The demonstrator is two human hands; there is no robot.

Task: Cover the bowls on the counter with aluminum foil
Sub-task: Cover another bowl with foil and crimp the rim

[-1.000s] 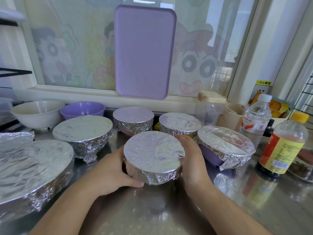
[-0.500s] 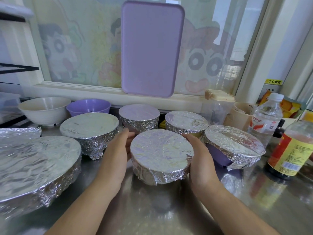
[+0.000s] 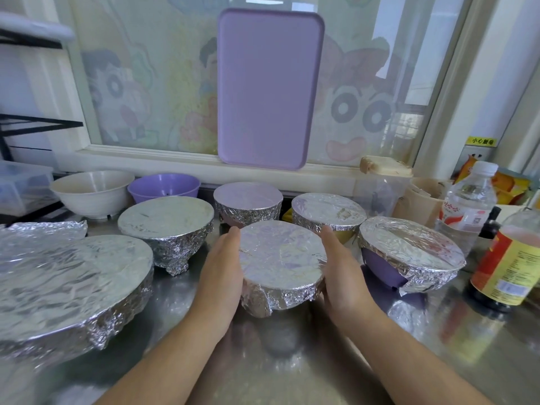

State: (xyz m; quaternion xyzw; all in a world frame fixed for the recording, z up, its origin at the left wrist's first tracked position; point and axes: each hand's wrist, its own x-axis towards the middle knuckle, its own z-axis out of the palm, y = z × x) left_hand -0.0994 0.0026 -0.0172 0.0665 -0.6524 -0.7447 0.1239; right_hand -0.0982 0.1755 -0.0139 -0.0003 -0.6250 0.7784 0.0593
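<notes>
A small foil-covered bowl [image 3: 280, 258] sits at the centre of the steel counter [image 3: 292, 361]. My left hand [image 3: 222, 273] presses flat against its left side, and my right hand [image 3: 342, 273] presses against its right side, fingers pointing away from me. Around it stand other foil-covered bowls: a large one [image 3: 67, 276] at the left, a footed one [image 3: 166, 220], two at the back [image 3: 248, 200] [image 3: 328, 209], and a purple one [image 3: 409, 249] whose foil hangs loose at the front. A white bowl [image 3: 90, 188] and a purple bowl [image 3: 163, 185] stand bare at the back left.
A loose foil sheet [image 3: 43, 229] lies at the far left. A purple tray [image 3: 268, 89] leans on the window. At the right stand a water bottle [image 3: 467, 206], a yellow-labelled bottle [image 3: 508, 258], a cup [image 3: 420, 197] and a plastic container [image 3: 382, 185].
My left hand has slid from the bowl's front lower edge up to its left side. Both hands now lie straighter along the sides of the bowl.
</notes>
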